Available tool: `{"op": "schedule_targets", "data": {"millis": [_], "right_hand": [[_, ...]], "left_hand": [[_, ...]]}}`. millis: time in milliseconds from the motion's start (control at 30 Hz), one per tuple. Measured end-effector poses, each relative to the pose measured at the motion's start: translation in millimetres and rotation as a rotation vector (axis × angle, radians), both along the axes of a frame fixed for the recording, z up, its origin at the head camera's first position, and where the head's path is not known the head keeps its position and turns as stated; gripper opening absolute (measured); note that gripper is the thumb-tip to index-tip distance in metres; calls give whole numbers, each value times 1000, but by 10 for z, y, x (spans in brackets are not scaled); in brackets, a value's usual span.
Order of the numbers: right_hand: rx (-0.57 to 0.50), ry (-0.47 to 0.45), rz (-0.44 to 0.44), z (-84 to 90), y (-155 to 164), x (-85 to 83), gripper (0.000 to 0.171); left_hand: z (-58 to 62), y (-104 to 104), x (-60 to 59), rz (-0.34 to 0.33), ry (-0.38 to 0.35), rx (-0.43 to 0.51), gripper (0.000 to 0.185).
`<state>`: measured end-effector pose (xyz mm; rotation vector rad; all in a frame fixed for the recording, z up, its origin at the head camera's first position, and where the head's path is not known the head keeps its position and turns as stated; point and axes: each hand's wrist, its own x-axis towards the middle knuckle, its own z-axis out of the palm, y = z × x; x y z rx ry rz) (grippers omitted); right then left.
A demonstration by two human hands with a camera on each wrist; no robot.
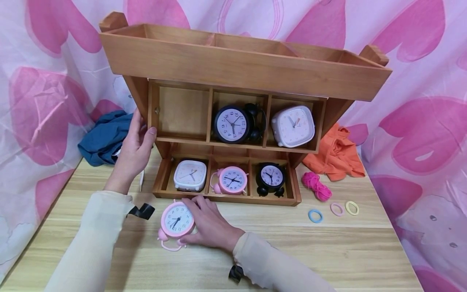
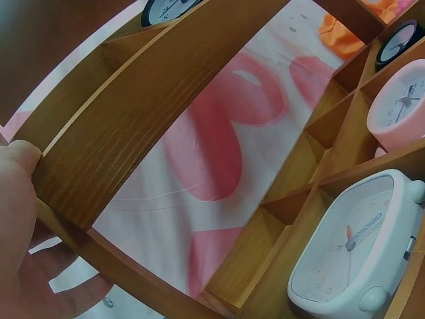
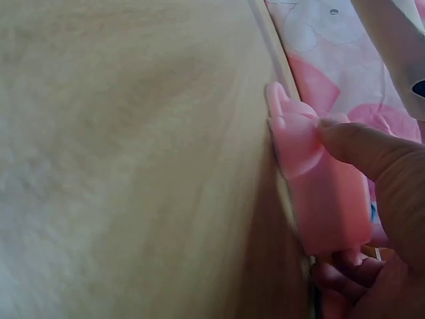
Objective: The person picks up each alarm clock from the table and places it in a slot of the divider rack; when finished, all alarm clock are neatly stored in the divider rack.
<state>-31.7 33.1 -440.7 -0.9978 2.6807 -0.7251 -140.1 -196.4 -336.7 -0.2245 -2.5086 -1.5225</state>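
Observation:
My left hand (image 1: pixel 136 146) grips the left side of a tiered wooden shelf (image 1: pixel 240 61), its thumb in front and the fingers behind the side board, as the left wrist view shows. With my right hand (image 1: pixel 213 227) I hold a pink twin-bell alarm clock (image 1: pixel 177 219) at the table, face up, bells towards me. The thumb (image 3: pixel 355 143) lies by a bell and the other fingers are at the opposite end. In the middle tier stand a black alarm clock (image 1: pixel 233 124) and a white square clock (image 1: pixel 294 126); the left compartment holds nothing.
The bottom tier holds a white clock (image 1: pixel 190 175), a pink clock (image 1: pixel 232 180) and a black clock (image 1: pixel 270 177). Blue cloth (image 1: pixel 103 138) lies left; orange cloth (image 1: pixel 335 152), pink yarn (image 1: pixel 316 185) and small rings (image 1: pixel 315 216) lie right. A heart-patterned curtain (image 1: pixel 430 121) surrounds the table.

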Motion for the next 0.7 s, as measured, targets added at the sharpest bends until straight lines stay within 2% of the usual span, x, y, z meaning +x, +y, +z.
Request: {"op": "schedule_targets", "data": {"millis": [200, 400, 533, 700], "right_hand": [[15, -1, -14, -44, -61, -14, 106], [-23, -16, -19, -62, -66, -24, 103], [-74, -33, -25, -79, -36, -5, 100], [-187, -90, -84, -8, 50, 23, 98]], "left_hand": [[8, 5, 2, 3, -3, -1, 65], [12, 5, 6, -2, -1, -2, 66], [13, 3, 12, -3, -2, -2, 65], [17, 4, 21, -6, 4, -12, 66]]}}
